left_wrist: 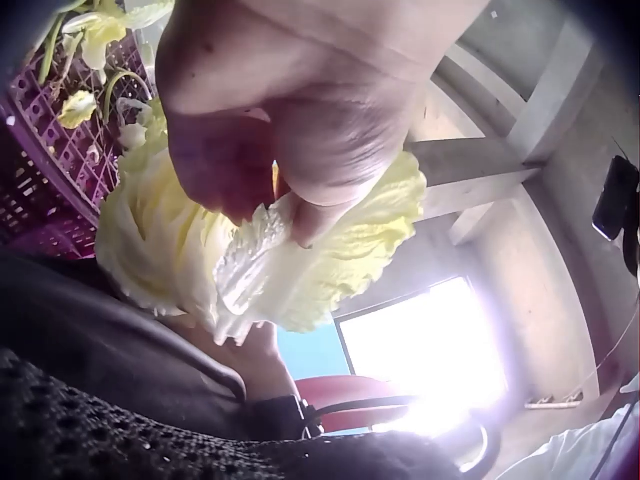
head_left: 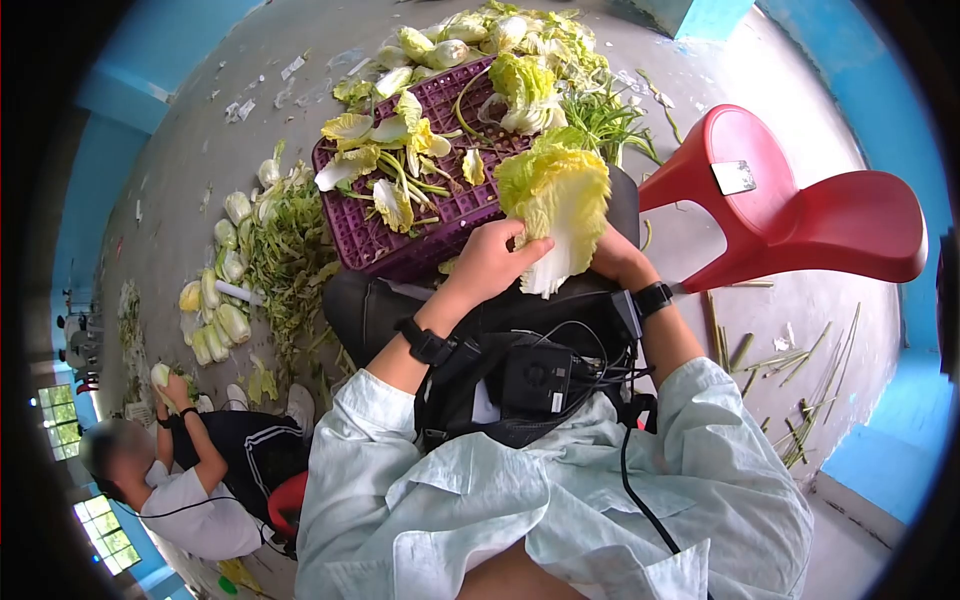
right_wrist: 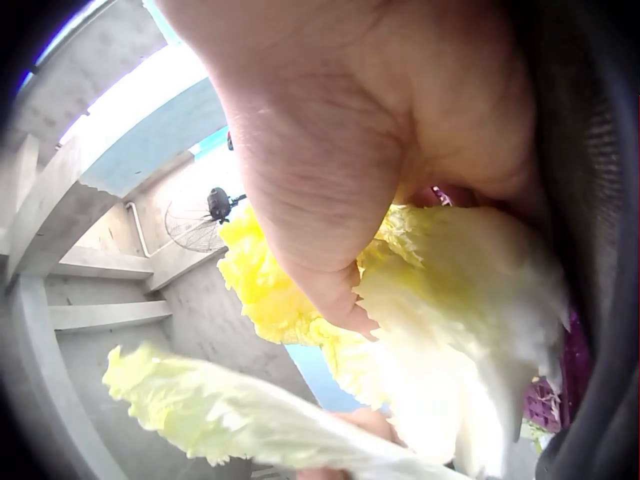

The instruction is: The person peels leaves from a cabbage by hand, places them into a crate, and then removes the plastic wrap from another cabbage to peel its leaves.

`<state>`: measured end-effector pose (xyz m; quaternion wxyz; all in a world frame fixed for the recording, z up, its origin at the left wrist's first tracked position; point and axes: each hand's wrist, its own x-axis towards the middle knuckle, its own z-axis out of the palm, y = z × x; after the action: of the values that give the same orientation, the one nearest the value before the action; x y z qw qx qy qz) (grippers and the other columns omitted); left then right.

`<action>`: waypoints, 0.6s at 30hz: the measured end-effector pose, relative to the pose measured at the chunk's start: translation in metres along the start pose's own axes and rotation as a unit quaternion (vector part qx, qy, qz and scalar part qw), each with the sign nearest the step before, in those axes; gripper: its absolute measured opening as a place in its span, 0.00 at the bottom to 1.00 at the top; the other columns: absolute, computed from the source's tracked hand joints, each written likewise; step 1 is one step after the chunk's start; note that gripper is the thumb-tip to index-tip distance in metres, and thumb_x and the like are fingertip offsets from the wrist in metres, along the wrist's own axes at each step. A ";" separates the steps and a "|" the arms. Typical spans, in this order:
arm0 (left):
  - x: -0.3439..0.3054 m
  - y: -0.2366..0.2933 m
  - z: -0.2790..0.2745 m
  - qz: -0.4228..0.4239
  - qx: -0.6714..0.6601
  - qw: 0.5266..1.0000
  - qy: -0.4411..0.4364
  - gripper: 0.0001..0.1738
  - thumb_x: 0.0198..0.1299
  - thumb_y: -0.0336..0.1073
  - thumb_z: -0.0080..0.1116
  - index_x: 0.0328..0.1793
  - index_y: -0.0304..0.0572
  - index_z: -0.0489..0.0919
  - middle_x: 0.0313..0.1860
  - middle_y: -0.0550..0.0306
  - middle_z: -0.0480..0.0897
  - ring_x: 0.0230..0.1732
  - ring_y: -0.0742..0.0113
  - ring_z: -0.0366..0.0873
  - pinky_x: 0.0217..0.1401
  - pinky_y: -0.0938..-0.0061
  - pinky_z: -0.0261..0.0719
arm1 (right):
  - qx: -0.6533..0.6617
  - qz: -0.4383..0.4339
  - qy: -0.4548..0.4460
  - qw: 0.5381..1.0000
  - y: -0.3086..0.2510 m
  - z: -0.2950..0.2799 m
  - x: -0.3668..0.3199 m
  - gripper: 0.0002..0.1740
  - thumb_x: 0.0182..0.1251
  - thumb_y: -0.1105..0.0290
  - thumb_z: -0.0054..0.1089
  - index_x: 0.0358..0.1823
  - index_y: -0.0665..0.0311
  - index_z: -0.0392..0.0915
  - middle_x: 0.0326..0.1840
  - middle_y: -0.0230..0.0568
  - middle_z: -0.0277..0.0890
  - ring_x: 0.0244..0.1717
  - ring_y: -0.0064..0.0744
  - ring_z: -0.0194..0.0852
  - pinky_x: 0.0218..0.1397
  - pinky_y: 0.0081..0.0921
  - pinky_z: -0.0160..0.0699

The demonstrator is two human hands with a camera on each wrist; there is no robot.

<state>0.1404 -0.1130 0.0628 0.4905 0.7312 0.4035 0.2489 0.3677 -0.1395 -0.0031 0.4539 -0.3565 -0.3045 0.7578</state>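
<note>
A Chinese cabbage (right_wrist: pixel 440 330), pale with yellow-green frilly leaves, is held over the lap. My right hand (head_left: pixel 622 262) grips it from the right side, its fingers mostly hidden behind the leaves; in the right wrist view the thumb presses along the cabbage. My left hand (head_left: pixel 490 262) pinches the white base of a broad cabbage leaf (head_left: pixel 567 215) between thumb and fingers. This leaf stands away from the cabbage in the right wrist view and hides much of it in the head view.
Just ahead, a purple crate (head_left: pixel 345 225) bears torn leaves and stalks. Cabbages (head_left: pixel 420 45) and greens (head_left: pixel 290 235) lie piled beyond and to the left. A red chair (head_left: pixel 800 210) with a phone (head_left: pixel 733 177) stands right. Another seated person (head_left: pixel 195 490) handles a vegetable at lower left.
</note>
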 end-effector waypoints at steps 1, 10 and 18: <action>0.001 -0.006 0.005 0.016 -0.018 0.999 0.027 0.21 0.65 0.46 0.72 0.40 0.30 0.83 0.26 0.46 0.82 0.27 0.65 0.80 0.35 0.68 0.77 | -0.010 0.007 0.004 1.000 -0.003 0.002 0.000 0.22 0.81 0.65 0.56 0.70 0.67 0.73 0.66 0.40 0.79 0.62 0.31 0.81 0.67 0.33 0.80; 0.007 -0.010 0.003 -0.003 0.041 0.991 0.130 0.33 0.56 0.47 0.79 0.59 0.36 0.74 0.46 0.45 0.83 0.45 0.56 0.82 0.48 0.60 0.80 | -0.003 0.023 0.003 1.000 -0.004 0.006 0.002 0.24 0.81 0.65 0.55 0.72 0.68 0.70 0.68 0.41 0.77 0.65 0.33 0.80 0.69 0.33 0.79; 0.015 -0.038 0.011 -0.023 0.022 0.990 0.135 0.60 0.52 0.56 0.79 0.82 0.34 0.57 0.72 0.31 0.71 0.72 0.37 0.72 0.73 0.52 0.72 | -0.105 0.003 0.018 0.994 -0.017 0.020 -0.005 0.25 0.82 0.67 0.55 0.75 0.68 0.68 0.70 0.42 0.76 0.66 0.32 0.78 0.70 0.32 0.77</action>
<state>0.1439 -0.0988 0.0230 0.4213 0.6919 0.4880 0.3250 0.3608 -0.1395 0.0227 0.4175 -0.4161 -0.3731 0.7165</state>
